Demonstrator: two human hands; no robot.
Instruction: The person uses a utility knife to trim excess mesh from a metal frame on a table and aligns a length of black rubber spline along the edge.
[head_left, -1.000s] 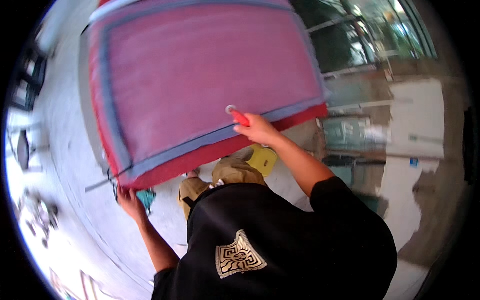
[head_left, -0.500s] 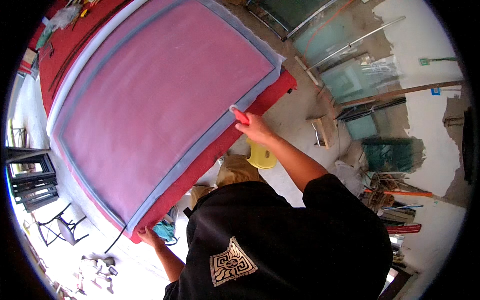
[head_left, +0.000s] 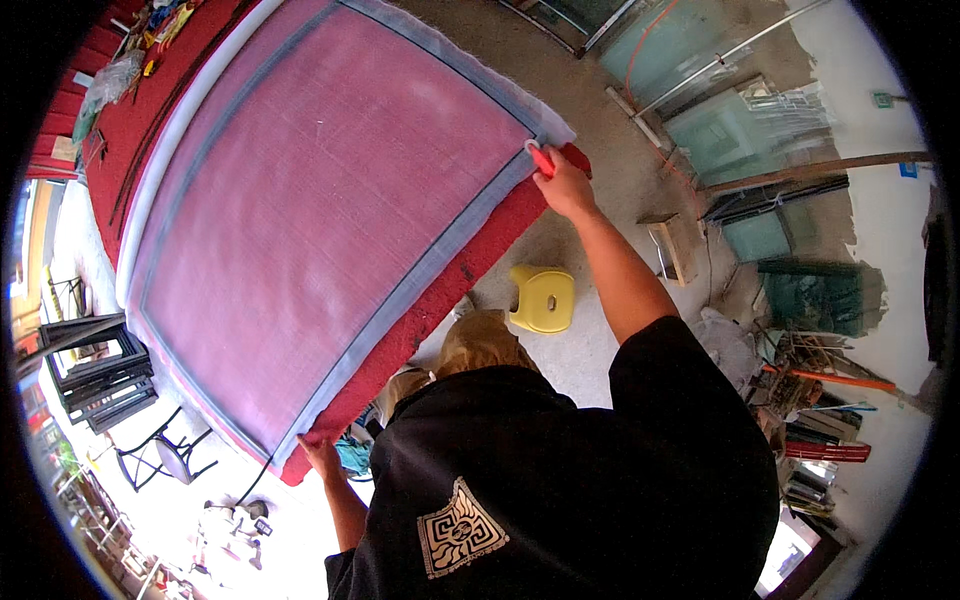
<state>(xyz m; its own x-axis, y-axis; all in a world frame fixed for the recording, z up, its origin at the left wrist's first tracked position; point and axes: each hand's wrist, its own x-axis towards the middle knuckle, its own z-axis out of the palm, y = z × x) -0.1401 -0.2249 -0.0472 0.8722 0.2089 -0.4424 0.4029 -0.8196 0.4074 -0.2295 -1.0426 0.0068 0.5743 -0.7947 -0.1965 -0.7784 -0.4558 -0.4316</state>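
Observation:
My right hand (head_left: 568, 188) is closed round a spline roller with a red handle (head_left: 542, 160) and a pale wheel. The wheel rests at the right corner of a large grey frame (head_left: 385, 290). Thin whitish mesh (head_left: 300, 200) covers the frame and overhangs its edges, with red cloth showing through it. At the near left corner, my left hand (head_left: 320, 457) pinches the mesh edge, though its fingertips are small in view. Beside that hand, a thin black cord (head_left: 256, 485) trails from the frame's corner.
Red cloth (head_left: 450, 280) covers the table under the frame. A roll of white material (head_left: 160, 180) lies along the far side. A yellow stool (head_left: 545, 300) stands to my right. Dark frames (head_left: 95, 370) and a folding chair (head_left: 165, 455) are at left; glass panes (head_left: 720, 140) lean at right.
My right hand has slid the roller along the frame's near edge, away to the right corner. My left hand stays near the left corner. The whole view has shifted a little.

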